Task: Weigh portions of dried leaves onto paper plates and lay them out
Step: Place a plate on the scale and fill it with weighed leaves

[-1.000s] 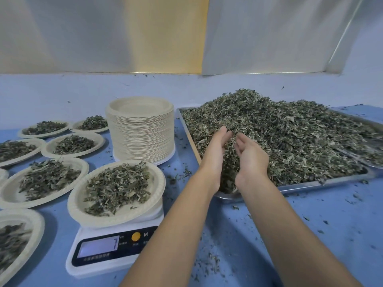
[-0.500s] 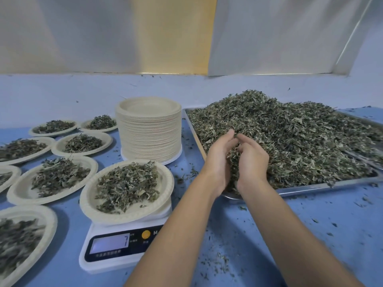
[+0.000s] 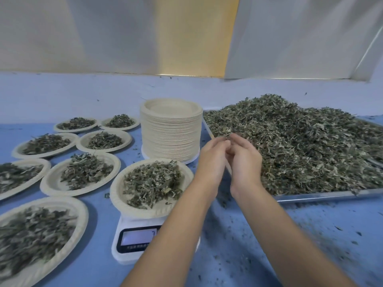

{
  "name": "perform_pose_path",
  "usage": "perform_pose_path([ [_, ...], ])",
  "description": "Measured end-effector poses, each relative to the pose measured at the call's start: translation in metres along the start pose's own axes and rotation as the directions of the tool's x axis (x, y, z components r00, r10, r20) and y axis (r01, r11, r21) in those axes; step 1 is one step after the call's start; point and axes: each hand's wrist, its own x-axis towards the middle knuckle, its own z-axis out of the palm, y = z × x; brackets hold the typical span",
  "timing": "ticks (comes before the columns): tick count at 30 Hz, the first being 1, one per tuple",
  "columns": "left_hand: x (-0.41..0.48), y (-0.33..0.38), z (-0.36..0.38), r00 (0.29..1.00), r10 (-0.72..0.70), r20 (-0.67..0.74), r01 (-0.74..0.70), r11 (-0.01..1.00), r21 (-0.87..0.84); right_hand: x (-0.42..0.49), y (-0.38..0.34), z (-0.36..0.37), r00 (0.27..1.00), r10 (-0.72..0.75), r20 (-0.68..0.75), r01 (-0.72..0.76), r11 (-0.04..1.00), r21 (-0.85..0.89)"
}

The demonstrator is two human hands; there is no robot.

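Note:
A big heap of dried leaves (image 3: 300,141) fills a metal tray (image 3: 323,196) at the right. My left hand (image 3: 211,160) and my right hand (image 3: 245,160) are cupped together at the tray's near left corner, raised, holding a bunch of leaves between them; a few show above the fingertips. Left of the hands a paper plate of leaves (image 3: 116,191) sits on a white digital scale (image 3: 132,239), whose display my left forearm partly covers.
A tall stack of empty paper plates (image 3: 171,131) stands behind the scale. Several filled plates (image 3: 49,181) lie in rows on the blue table (image 3: 300,235) at the left. Leaf crumbs litter the table in front of the tray.
Both hands have closed together on a scoop of leaves and lifted out of the heap, shifting left toward the scale. The view has turned so everything sits further right.

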Motion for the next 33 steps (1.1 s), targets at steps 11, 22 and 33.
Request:
perform_pose_path([
  [11, -0.009, 0.043, -0.101, 0.963, 0.191, -0.192, -0.193, 0.981, 0.012, -0.022, 0.03, 0.04, 0.986, 0.051, 0.16, -0.025, 0.987, -0.159],
  [22, -0.017, 0.029, -0.185, 0.838, 0.222, -0.498, -0.094, 0.959, 0.269, -0.022, 0.038, 0.032, 0.96, 0.073, 0.272, 0.056, 0.897, -0.438],
  [33, -0.008, 0.016, -0.184, 0.892, 0.015, -0.451, 0.069, 0.983, 0.17, -0.026, 0.041, 0.037, 0.951, 0.137, 0.278, -0.023, 0.926, -0.377],
])
